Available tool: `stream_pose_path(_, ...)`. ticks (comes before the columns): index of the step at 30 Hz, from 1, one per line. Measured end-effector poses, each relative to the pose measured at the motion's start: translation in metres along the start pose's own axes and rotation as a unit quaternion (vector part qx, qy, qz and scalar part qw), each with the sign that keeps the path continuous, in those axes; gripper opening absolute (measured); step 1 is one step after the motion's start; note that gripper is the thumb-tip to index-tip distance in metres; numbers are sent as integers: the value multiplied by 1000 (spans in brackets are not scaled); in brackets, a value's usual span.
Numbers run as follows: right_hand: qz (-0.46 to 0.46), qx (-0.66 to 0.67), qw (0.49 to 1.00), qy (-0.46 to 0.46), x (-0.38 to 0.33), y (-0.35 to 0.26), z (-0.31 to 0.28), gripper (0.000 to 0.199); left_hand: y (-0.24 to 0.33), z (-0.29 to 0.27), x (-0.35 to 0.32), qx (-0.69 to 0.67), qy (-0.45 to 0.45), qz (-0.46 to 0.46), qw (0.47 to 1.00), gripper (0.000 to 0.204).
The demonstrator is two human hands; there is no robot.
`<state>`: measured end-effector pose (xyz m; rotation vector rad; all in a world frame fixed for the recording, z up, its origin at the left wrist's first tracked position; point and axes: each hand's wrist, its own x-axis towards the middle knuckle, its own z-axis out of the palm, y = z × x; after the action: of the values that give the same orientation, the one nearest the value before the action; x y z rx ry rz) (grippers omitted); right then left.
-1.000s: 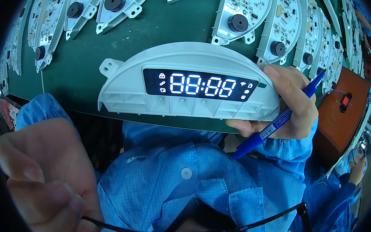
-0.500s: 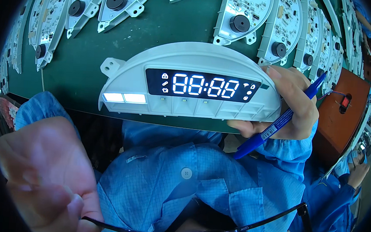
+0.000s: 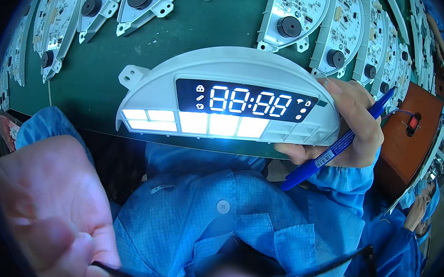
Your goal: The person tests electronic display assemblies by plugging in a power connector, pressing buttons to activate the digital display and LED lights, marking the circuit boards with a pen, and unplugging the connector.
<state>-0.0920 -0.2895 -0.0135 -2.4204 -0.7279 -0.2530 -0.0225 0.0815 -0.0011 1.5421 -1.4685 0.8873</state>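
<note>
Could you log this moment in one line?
right hand: holds white display panel, blue pen | left hand: partly curled, apart from panel | digits: lit | lower-right cells: unlit

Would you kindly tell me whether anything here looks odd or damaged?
Nothing looks plainly damaged. One oddity: on the white panel in the right hand, the bottom windows glow at left and middle but not at the right end, so the row looks uneven.

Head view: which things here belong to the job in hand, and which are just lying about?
Likely part of the job:
- lit display panel, held in the right hand
- blue pen, in the same hand; its use isn't shown

Seemingly lying about:
- similar panels on the green table
- brown box
</note>
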Motion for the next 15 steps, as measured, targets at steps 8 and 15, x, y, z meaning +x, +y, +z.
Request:
stream_pose_path(8, -4, 4, 1000, 28, -1, 2, 1, 84, 2, -6, 3, 14, -4, -1, 1000, 35)
stream_pose_path(15, -56, -18, 998, 26, 6, 12, -1, 79, -14, -4, 1, 11, 7, 7, 1000, 38)
